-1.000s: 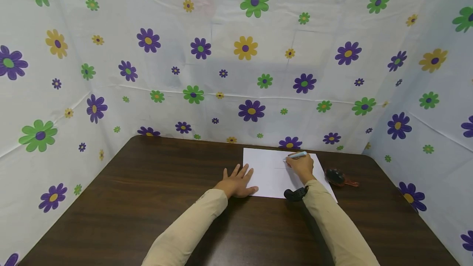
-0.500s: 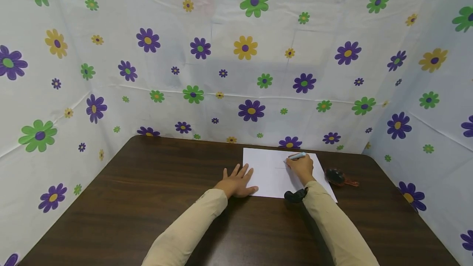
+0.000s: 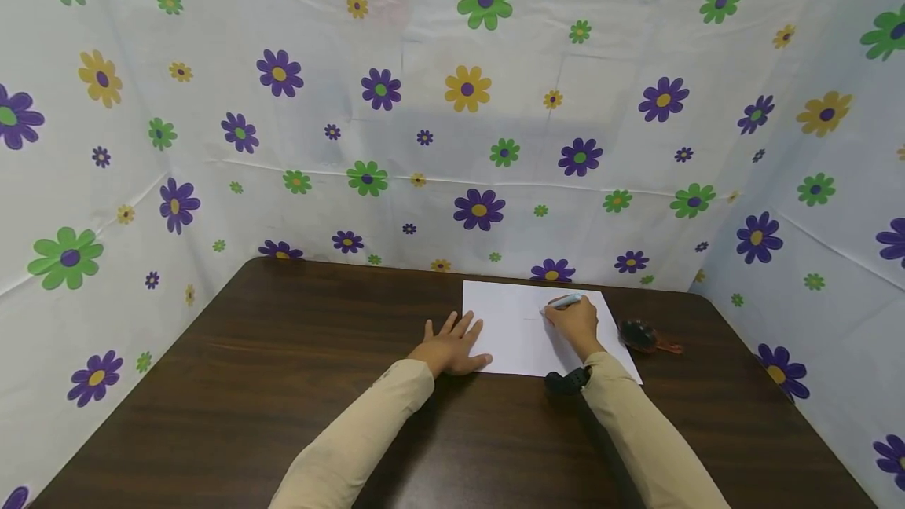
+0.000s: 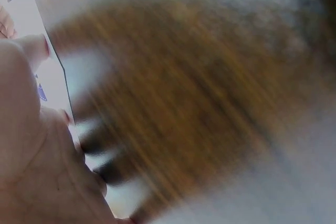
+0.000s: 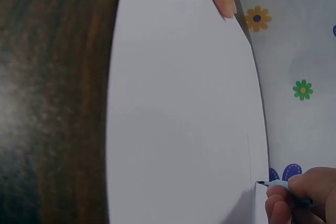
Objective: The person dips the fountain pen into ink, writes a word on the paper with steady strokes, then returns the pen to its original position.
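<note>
A white sheet of paper lies flat on the table, with a thin dark line drawn across its upper half. My right hand pinches a light blue pen, its tip down at the sheet just above that line. Close up in the right wrist view, the pen's dark tip shows beside the thin line. Fingers spread, my left hand rests over the sheet's left edge. The left wrist view shows part of its palm, while the table there is blurred.
A dark oval thing with a reddish handle lies to the right of the sheet. On my right wrist sits a black device. The brown wooden table ends at a white flower-patterned cloth wall.
The pen tip has moved slightly toward me on the sheet, down near the drawn line. The left hand has stayed in place, and the head view has shifted a little.
</note>
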Demonstrator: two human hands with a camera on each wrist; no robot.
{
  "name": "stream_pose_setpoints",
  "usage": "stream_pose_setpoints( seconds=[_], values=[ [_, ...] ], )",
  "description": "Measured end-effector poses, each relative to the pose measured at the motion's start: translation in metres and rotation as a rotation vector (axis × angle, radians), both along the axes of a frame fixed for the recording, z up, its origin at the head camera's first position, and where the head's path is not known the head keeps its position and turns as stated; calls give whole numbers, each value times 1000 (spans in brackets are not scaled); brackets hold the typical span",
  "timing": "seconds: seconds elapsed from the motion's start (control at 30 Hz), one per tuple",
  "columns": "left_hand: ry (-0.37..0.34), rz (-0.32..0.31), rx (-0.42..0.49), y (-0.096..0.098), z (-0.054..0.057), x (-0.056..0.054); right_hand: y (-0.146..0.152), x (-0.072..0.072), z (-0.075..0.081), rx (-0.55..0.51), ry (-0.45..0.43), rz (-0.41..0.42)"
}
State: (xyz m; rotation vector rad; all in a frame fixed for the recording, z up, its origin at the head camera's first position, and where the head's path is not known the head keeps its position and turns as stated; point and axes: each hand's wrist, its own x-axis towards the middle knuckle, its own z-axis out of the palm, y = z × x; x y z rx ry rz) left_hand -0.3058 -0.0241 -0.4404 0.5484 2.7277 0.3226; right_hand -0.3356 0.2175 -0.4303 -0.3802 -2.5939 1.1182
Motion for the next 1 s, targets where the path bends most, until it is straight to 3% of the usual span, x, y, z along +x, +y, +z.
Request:
stream_pose_setpoints(
  seconds=[0.17,0.43,0.67,0.9,1.0],
  values=[
    [2,-6,-11,0,-8,-6,-2,6,1,9,22,37],
    [8,6,-8,1,-11,-7,-3,13,2,46,33,77],
    [12,6,4,0,0,0,-5,18,1,72,31,106],
    [0,9,1,-1,18,13,-6,24,2,78,-6,113],
    [-2,3,-4,0,15,11,-6,27,2,88,-1,123]
  ],
)
